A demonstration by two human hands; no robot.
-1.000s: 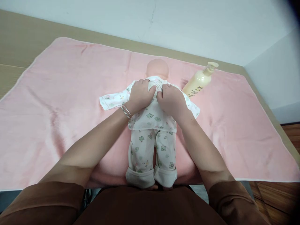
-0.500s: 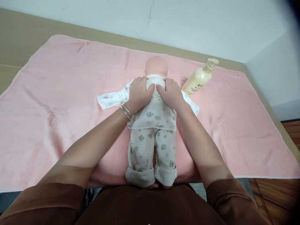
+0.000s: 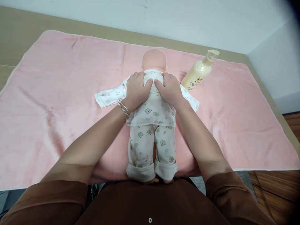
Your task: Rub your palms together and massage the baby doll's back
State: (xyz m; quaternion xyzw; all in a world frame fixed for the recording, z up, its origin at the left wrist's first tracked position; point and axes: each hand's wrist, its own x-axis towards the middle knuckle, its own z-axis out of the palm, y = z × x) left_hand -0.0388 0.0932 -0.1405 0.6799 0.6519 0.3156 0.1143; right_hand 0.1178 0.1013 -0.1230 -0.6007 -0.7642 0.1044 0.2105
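Note:
A baby doll [image 3: 153,101] lies face down on a pink blanket [image 3: 77,72], its bald head away from me and its feet at my body. It wears a white printed top and matching trousers with turned-up cuffs. My left hand [image 3: 137,87] rests on the left side of its upper back, fingers over the shoulder. On the other side my right hand [image 3: 170,87] rests in the same way. Both thumbs stretch inward and almost meet near the spine. Neither hand lifts the doll. The doll's own hands are hidden by the sleeves.
A pale yellow pump bottle [image 3: 197,73] stands on the blanket, beyond the doll's right sleeve. The table [image 3: 14,34] shows its bare edge along the white wall. Wooden flooring [image 3: 269,190] is visible at the lower right.
The whole view has shifted slightly, so the doll and bottle sit a little higher. Both hands stay on the doll's upper back, with hardly any change against it.

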